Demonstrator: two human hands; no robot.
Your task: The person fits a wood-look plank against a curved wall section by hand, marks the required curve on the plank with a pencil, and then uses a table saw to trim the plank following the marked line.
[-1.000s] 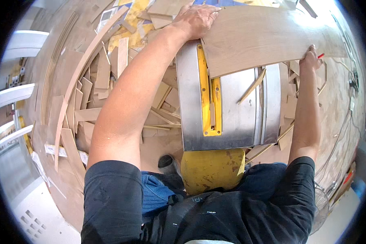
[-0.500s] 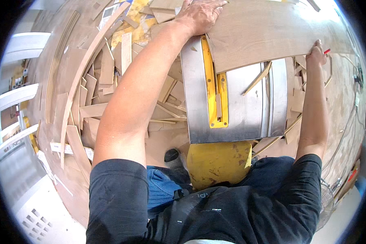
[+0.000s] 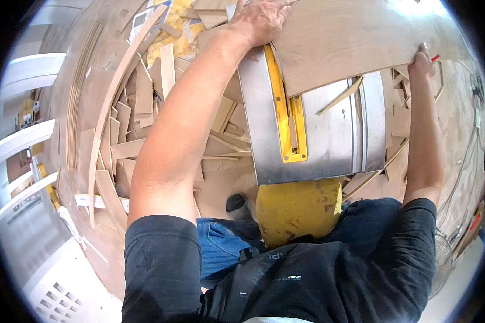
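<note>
A large thin plywood sheet [image 3: 355,40] lies over the far part of a grey metal saw table [image 3: 328,140], its near left corner beside the yellow slotted insert [image 3: 291,129]. My left hand [image 3: 258,21] rests on the sheet's left edge, fingers stretched out. The top of the picture cuts off part of that hand. At the sheet's near right edge my right hand [image 3: 422,62] is closed on the plywood. A small red stick-like piece [image 3: 435,58] pokes out beside the right-hand fingers; its kind is unclear. No blade shows in the slot.
A narrow wood offcut [image 3: 340,96] lies slanted on the saw table. Several plywood scraps [image 3: 144,89] cover the floor at left, with a long curved strip [image 3: 109,102] among them. The saw's yellow body [image 3: 299,212] stands between my legs. Cables [image 3: 471,142] run along the right.
The view has tilted and shifted slightly. Both hands keep their places on the plywood sheet, which shows little or no movement over the saw table.
</note>
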